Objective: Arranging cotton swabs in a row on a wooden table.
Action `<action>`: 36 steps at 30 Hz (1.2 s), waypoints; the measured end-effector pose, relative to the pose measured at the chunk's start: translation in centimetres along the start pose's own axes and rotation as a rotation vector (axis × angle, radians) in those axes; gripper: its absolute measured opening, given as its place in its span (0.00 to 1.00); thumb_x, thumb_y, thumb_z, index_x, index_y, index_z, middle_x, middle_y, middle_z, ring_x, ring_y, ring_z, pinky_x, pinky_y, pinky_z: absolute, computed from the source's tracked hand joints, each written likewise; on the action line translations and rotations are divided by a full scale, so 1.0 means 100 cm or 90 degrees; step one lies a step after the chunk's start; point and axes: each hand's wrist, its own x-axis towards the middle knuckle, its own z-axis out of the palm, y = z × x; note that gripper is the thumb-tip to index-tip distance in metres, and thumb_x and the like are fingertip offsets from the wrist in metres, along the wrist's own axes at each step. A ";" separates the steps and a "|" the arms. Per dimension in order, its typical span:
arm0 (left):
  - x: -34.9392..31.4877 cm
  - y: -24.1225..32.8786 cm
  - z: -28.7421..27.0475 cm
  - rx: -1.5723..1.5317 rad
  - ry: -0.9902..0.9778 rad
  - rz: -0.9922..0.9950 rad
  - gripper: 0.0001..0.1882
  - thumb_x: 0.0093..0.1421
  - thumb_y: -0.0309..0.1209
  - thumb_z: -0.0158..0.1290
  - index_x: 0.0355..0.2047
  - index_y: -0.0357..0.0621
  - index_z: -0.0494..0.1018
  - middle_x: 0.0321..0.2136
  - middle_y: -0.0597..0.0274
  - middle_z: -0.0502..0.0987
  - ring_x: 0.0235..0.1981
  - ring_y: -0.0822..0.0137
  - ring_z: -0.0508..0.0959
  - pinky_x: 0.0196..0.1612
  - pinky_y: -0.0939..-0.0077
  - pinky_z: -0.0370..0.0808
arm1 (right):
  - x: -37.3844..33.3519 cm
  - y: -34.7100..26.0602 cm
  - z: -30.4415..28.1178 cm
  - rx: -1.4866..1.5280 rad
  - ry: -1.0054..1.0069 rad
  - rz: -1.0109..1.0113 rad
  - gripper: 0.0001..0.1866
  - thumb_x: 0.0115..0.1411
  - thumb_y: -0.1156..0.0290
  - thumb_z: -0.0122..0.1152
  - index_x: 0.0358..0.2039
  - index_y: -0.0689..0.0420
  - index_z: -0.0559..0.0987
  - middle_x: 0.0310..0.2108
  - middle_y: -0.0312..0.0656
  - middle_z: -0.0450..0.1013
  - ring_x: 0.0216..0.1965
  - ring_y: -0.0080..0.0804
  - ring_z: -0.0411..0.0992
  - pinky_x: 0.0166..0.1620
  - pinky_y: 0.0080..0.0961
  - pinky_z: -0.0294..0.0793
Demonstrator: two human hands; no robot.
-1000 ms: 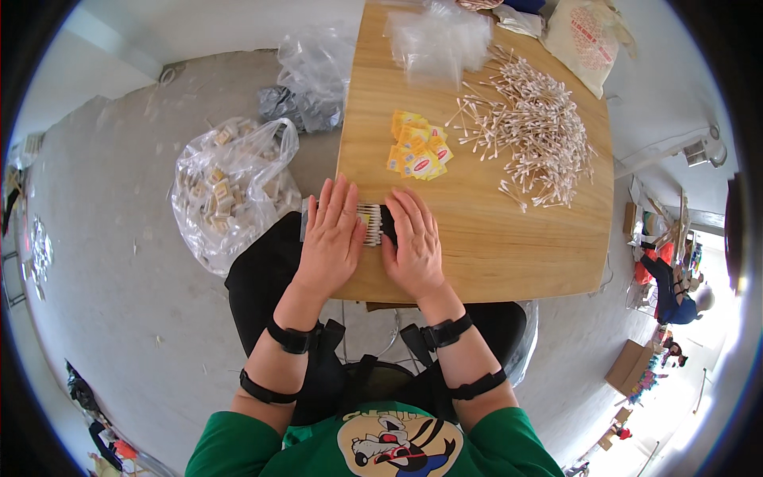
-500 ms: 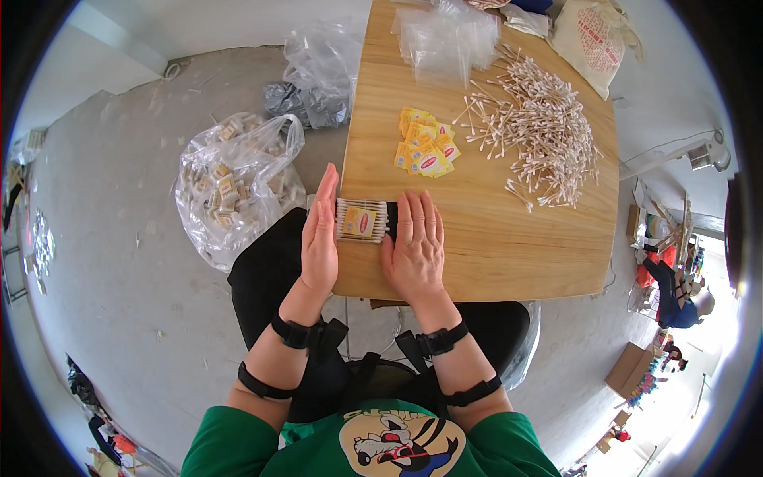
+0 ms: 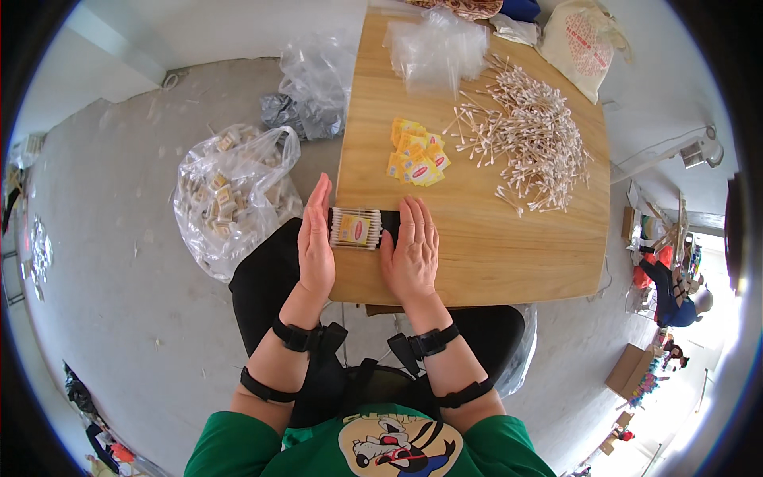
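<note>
A small flat pack of cotton swabs (image 3: 373,230) with a yellow card (image 3: 352,230) on top lies near the left edge of the table. My left hand (image 3: 317,250) stands on edge along the pack's left side, fingers straight and held together, palm facing inward. On the pack's other side my right hand (image 3: 413,250) lies palm down, fingers stretched out on the tabletop and thumb close to the swab ends. Between the pack and my right fingers shows part of a flat black piece (image 3: 389,220), the rest hidden beneath the hand. Neither hand is closed around anything.
Yellow cards (image 3: 419,155) lie loose beyond my hands on the wooden table (image 3: 509,258). A heap of loose cotton swabs (image 3: 536,135) covers the right side, with clear plastic bags (image 3: 437,48) behind. On the floor at left stands a clear bag of small packs (image 3: 226,199).
The whole view has shifted slightly. Both hands stay stretched out on either side of the swab pack, and a little more of the black piece shows.
</note>
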 end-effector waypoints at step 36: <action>0.009 -0.014 -0.006 -0.065 -0.003 0.017 0.30 0.74 0.45 0.31 0.67 0.35 0.54 0.69 0.52 0.53 0.70 0.59 0.53 0.72 0.65 0.47 | 0.031 -0.008 0.007 -0.080 0.053 0.079 0.29 0.56 0.63 0.63 0.57 0.58 0.69 0.60 0.44 0.65 0.58 0.46 0.63 0.56 0.45 0.63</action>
